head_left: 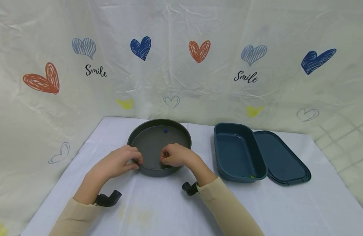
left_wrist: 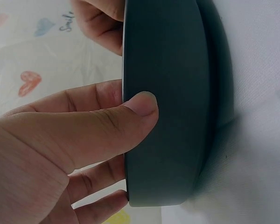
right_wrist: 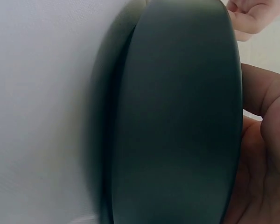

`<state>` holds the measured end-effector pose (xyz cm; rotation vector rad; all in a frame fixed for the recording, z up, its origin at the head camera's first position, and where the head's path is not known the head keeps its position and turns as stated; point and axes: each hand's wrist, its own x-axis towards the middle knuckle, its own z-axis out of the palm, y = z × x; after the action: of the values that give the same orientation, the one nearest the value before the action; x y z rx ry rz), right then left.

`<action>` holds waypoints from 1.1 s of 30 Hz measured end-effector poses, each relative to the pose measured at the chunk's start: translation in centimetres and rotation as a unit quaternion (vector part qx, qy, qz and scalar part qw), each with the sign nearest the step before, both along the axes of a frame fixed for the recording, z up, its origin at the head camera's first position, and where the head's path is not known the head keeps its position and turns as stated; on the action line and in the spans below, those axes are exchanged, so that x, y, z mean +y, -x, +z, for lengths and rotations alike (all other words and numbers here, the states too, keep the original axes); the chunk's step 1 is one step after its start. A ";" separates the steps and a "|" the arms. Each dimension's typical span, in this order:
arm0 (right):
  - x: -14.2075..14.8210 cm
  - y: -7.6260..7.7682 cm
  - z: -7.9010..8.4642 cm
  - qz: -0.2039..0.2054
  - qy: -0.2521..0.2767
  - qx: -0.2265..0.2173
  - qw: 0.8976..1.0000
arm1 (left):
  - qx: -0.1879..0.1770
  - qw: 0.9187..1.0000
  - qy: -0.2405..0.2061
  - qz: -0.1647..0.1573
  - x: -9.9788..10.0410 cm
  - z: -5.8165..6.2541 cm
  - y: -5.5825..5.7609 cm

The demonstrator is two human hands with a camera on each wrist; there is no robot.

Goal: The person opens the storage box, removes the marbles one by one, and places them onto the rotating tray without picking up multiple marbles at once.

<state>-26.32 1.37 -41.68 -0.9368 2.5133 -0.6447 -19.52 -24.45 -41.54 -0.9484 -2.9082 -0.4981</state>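
Note:
A round dark grey pan (head_left: 152,144) lies on the white cloth, with a small blue ball (head_left: 165,130) inside it near the far wall. My left hand (head_left: 122,162) grips the pan's near left rim. Its thumb (left_wrist: 142,105) presses the outer wall while the other fingers go over the rim, their tips hidden. Over the near right part of the pan is my right hand (head_left: 178,155), its fingers curled and reaching inside. In the right wrist view the pan's wall (right_wrist: 177,112) hides those fingertips, so whatever they may pinch cannot be made out.
Right of the pan stands a deep blue rectangular container (head_left: 234,150) with a tiny green thing (head_left: 252,176) in its near right corner. A matching flat lid (head_left: 283,160) lies beside it, close to its right wall. A patterned white sheet (head_left: 175,78) hangs behind the table.

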 end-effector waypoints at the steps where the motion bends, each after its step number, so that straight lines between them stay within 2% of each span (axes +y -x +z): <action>1: 0.0 0.0 0.1 0.001 -0.004 -0.002 1.000 | 0.000 1.000 0.000 0.000 0.0 0.0 0.0; 8: -0.2 -0.1 0.4 0.020 -0.025 -0.003 0.999 | -0.005 1.000 -0.003 0.004 0.1 0.2 -0.1; 22: -0.4 -0.3 0.8 0.027 -0.068 -0.020 0.997 | 0.003 1.000 0.002 -0.001 0.2 0.1 0.0; 30: -0.4 -0.3 0.8 0.026 -0.066 -0.013 0.997 | 0.006 1.000 0.000 0.000 0.3 0.2 0.0; 33: -0.2 -0.3 0.7 0.018 -0.048 -0.005 0.999 | 0.007 1.000 0.003 -0.002 0.3 0.1 0.0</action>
<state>-26.02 1.17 -40.93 -0.9396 2.4880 -0.5123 -19.55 -24.17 -41.44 -0.9556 -2.8976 -0.4832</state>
